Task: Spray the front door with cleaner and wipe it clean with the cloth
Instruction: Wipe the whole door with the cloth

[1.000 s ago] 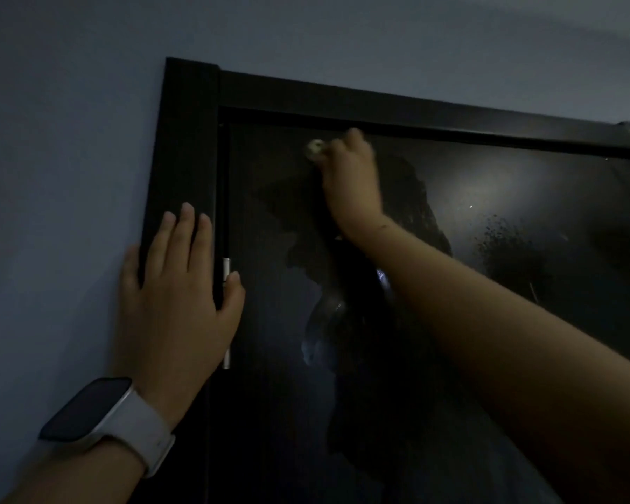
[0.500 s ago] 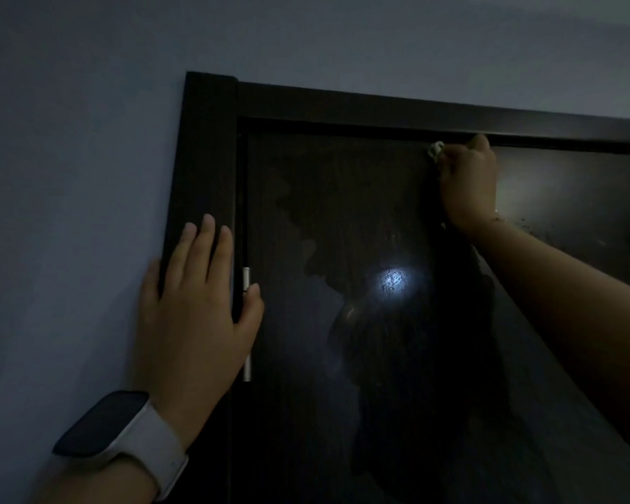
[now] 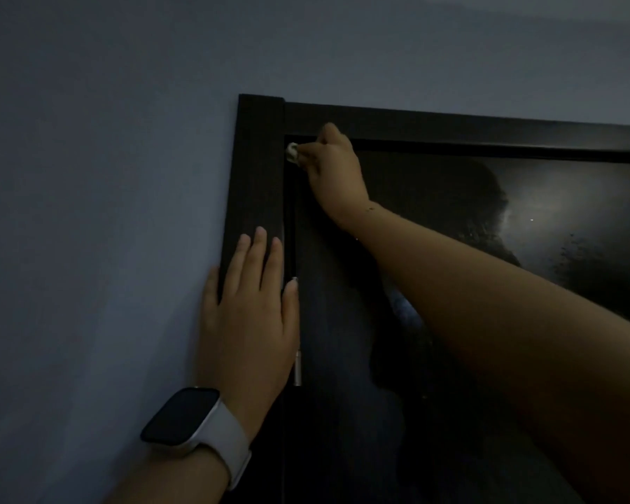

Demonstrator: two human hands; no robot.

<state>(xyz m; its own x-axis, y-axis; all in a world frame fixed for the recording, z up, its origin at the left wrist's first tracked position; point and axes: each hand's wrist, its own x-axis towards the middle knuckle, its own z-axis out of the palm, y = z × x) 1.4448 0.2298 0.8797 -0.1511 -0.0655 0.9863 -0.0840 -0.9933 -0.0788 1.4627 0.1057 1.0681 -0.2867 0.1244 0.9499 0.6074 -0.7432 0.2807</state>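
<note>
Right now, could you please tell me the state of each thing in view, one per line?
Door: shut, spray droplets on the right.
Cloth: bunched, pressed into the door's top left corner.
Right hand: closed on the cloth.
Left hand: flat on the frame.
Watch: screen dark.

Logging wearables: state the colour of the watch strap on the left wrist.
White watch strap, dark screen; head view, the only one.

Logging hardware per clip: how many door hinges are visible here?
1. A silver hinge sits on the dark door's left edge, partly covered by the left hand lying flat on the frame. Lower hinges would be out of view.
</note>
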